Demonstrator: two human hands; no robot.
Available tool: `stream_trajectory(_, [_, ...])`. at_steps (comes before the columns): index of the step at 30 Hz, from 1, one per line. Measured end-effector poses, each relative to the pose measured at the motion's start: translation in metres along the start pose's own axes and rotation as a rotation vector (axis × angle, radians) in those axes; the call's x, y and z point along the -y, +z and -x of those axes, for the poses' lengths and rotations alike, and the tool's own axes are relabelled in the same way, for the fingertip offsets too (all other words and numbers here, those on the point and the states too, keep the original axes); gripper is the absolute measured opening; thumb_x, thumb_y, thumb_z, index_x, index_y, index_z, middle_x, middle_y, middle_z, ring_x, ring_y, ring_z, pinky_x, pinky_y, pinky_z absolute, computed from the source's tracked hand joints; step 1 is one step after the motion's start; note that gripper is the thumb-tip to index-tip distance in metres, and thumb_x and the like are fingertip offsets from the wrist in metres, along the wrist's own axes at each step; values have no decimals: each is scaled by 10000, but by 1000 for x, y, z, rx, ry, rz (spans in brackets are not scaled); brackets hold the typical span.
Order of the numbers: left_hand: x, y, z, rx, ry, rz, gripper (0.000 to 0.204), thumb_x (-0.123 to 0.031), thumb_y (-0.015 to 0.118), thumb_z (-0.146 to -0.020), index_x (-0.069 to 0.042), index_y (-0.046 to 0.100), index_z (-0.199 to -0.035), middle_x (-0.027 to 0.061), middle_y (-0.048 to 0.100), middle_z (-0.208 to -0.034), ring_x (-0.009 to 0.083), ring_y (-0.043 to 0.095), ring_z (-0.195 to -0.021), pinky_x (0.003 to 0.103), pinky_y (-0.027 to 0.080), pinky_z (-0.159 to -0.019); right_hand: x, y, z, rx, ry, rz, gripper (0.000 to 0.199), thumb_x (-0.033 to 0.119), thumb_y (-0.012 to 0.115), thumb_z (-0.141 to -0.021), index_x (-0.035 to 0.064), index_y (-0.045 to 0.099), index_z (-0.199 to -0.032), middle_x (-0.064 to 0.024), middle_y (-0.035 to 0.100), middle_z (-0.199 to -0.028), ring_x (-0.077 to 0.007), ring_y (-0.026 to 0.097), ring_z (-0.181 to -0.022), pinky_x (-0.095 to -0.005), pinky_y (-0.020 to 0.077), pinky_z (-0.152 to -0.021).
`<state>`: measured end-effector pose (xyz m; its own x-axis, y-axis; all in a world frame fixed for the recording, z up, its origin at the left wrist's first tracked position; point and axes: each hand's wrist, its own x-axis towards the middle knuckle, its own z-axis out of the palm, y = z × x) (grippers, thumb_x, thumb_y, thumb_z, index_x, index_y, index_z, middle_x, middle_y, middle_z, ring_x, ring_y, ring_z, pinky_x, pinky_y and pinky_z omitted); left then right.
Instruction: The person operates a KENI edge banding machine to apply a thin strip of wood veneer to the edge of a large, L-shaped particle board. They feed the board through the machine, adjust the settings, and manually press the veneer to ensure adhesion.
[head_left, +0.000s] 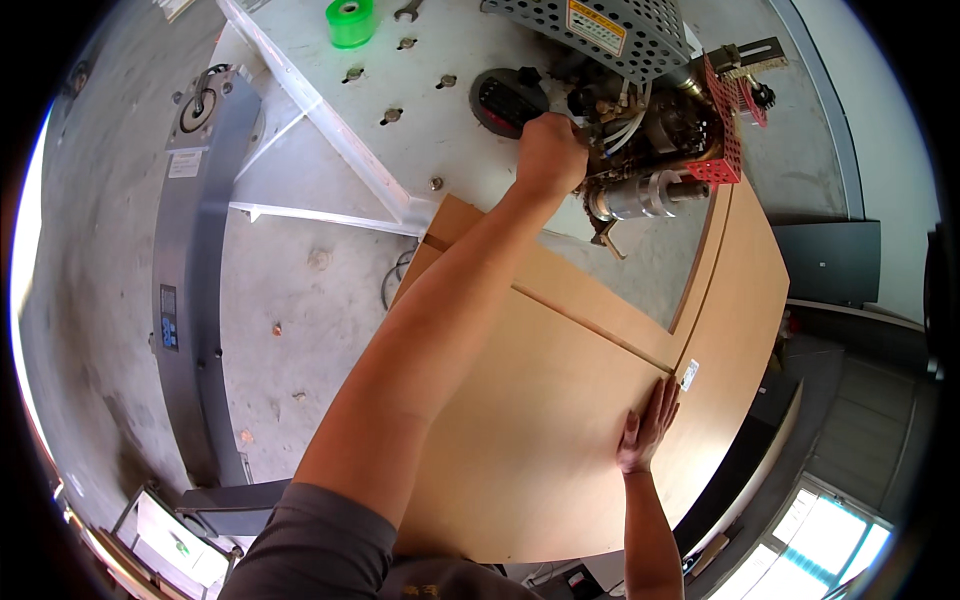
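My left hand [553, 155] reaches far forward to the machine [650, 130] at the upper right. Its fingers are curled closed against the machine's near left side, and whatever they grip is hidden. Just left of that hand, a black rounded control unit [508, 100] rests on the pale metal plate [400, 165]. My right hand [650, 430] lies flat on the light wooden board [530, 440], fingers stretched forward, holding nothing. A small white label [690, 374] is stuck to the board just beyond its fingertips.
A grey perforated guard [640, 40] and a red perforated guard [722, 150] cover parts of the machine; a metal cylinder [640, 196] juts out below. Bright green tape [349, 22], a spanner [408, 10] and several bolts sit on the plate. A grey column [195, 280] stands left.
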<state>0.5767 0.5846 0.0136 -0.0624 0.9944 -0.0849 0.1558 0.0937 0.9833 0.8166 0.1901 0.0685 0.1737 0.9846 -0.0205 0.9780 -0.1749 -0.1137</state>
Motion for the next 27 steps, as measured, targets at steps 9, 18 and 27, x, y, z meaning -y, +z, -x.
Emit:
stream_trajectory(9, [-1,4,-5,-23,51,-45,150,-51,616,-791,26,719,-867,258,687,-869,425,673,-868,447,547,-782,-2,2,0,-9,-17,-12,794,570,302,-1011,-9,271,-1554,-224,213,-1634,-413,167,-1516,-551,87,-1212])
stream_trajectory(18, [0,4,-1,-29,87,114,159,-66,607,-806,29,715,-874,259,683,-873,421,672,-849,431,545,-762,-2,2,1,-19,-21,-22,797,580,297,-1012,-2,272,-1556,-224,221,-1631,-410,169,-1516,-554,88,-1211])
stream_trajectory(27, [-5,-12,4,-5,29,-18,203,-114,599,-816,60,703,-833,278,682,-848,435,673,-841,458,549,-759,-5,3,5,-16,-10,-20,797,579,303,-1012,-6,278,-1552,-224,227,-1628,-413,169,-1515,-557,89,-1210])
